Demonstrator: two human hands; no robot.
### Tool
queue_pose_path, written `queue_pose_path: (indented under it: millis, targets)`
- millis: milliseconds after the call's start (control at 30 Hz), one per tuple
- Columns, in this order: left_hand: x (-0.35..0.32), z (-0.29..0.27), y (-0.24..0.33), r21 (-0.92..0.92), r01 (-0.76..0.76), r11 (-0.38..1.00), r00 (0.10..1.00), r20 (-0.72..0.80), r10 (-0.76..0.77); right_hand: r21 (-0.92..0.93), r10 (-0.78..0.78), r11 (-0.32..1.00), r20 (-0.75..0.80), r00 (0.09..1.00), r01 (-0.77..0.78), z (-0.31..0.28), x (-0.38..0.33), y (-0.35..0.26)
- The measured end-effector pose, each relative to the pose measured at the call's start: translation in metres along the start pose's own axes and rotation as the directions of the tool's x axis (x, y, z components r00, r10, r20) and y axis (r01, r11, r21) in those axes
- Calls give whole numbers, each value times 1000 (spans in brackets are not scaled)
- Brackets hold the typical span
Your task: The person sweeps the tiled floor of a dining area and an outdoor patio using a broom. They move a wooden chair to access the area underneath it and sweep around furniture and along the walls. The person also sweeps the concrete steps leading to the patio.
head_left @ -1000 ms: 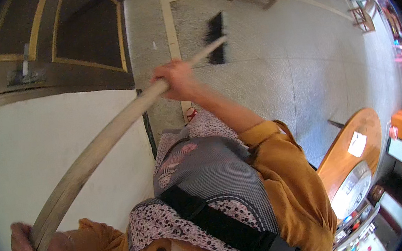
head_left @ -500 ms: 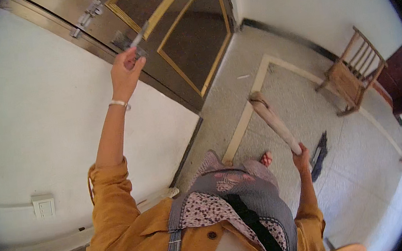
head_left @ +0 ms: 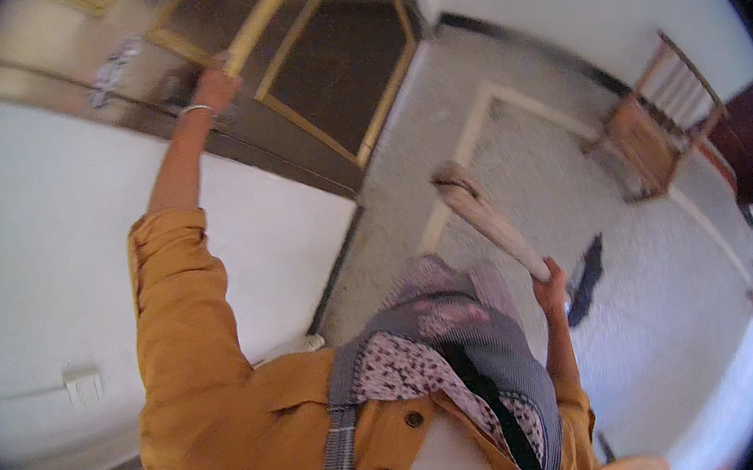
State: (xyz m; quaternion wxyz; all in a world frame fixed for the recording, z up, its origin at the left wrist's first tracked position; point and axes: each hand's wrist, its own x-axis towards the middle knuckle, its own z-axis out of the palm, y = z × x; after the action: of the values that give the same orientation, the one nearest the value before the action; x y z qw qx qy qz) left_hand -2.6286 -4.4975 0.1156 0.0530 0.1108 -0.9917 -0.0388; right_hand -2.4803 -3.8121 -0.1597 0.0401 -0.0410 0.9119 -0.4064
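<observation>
Head view: right hand (head_left: 549,282) is closed around a thick, pale wooden pole (head_left: 494,223), whose bulkier end slants up and leftward from the fist, above the grey speckled floor (head_left: 526,158). Left hand (head_left: 216,88) overlaps the dark brown door with gold-yellow trim (head_left: 340,81); blur hides its fingers, so closure and contact cannot be told. Farther out: a ragged black strip (head_left: 586,283) just beside the right hand, link to the pole unclear, and a brown wooden slat-backed chair (head_left: 643,144).

Risk (judgement): the one-handed hold leaves the bulky end levering; a slack wrist could let it dip or knock the door.

Versus half a second earlier: left fingers showed apart beside a pale handle, now obscured; right grip unchanged.
</observation>
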Motion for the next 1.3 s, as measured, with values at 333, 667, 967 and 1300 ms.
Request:
queue_pose_path:
  millis: [333, 667, 967, 1300]
  targets:
    - [-1, 22, 1, 523, -57, 850, 982, 181, -46, 53, -20, 998, 82, 996, 15, -4, -15, -19]
    - [-22, 25, 56, 619, -104, 778, 990, -9, 140, 157, -26, 988, 102, 994, 9, -17, -21, -41]
    - [-62, 30, 281, 600, -218, 770, 929, -115, 352, 251, -67, 968, 208, 976, 13, -16, -27, -34]
    - [-23, 57, 482, 863, -193, 468, 739, -186, 648, 160, -117, 983, 165, 979, 91, -9, -27, -10]
